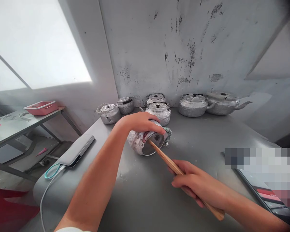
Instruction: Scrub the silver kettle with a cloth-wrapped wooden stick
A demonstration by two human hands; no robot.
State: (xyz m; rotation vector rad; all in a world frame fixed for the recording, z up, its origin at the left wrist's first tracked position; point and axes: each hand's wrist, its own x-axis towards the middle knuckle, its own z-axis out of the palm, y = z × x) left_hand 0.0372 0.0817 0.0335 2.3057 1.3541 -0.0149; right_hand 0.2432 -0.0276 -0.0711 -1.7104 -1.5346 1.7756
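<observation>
A silvery metal kettle [134, 145] lies tipped on its side on the grey table [135, 199], its round opening facing me. My left hand [142, 122] rests over its upper side with the fingers curved round it, holding it. A patterned cloth or wrapped handle shows beside the opening, near those fingertips. In my right hand [190, 180] is a wooden stick [166, 159], gripped near its lower end. The far end of the stick reaches into the kettle's opening, and its tip is hidden inside.
Several metal kettles [193, 105] stand along the wall behind. A grey power bank [77, 150] with a cable lies at the table's left edge. A dark-edged tray or screen [253, 190] is at the right. Further left, a pink basket [42, 109] sits on another table.
</observation>
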